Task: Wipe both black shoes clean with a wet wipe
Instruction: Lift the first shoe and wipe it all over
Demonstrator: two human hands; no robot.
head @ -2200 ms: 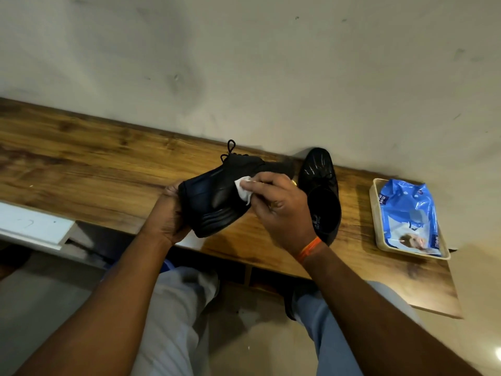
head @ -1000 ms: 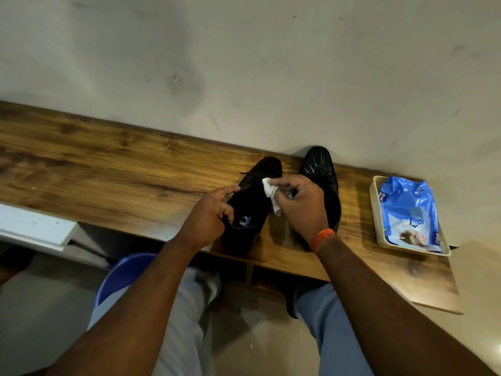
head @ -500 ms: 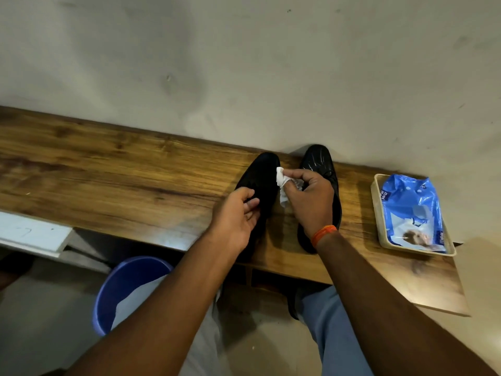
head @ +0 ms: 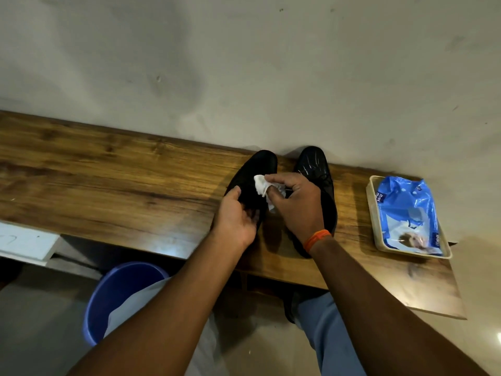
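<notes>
Two black shoes stand side by side on the wooden shelf (head: 108, 191), toes toward the wall. The left shoe (head: 257, 169) is matt, and my left hand (head: 235, 218) rests over its heel end with the fingers loosely curled on it. The right shoe (head: 314, 164) is glossy, and my right hand (head: 295, 204) hovers over its rear part, hiding it. A crumpled white wet wipe (head: 261, 185) is pinched in that hand's fingertips, between the two shoes and against the left shoe's side.
A beige tray (head: 378, 237) holding a blue wet wipe pack (head: 406, 210) sits at the shelf's right end. A blue bucket (head: 113, 291) stands on the floor below the shelf, beside my knees. The wall rises directly behind the shoes.
The left shoe, held up and wiped earlier, has been set down beside the right shoe. My left hand still rests on it, and my right hand has lifted the wipe off to its side.
</notes>
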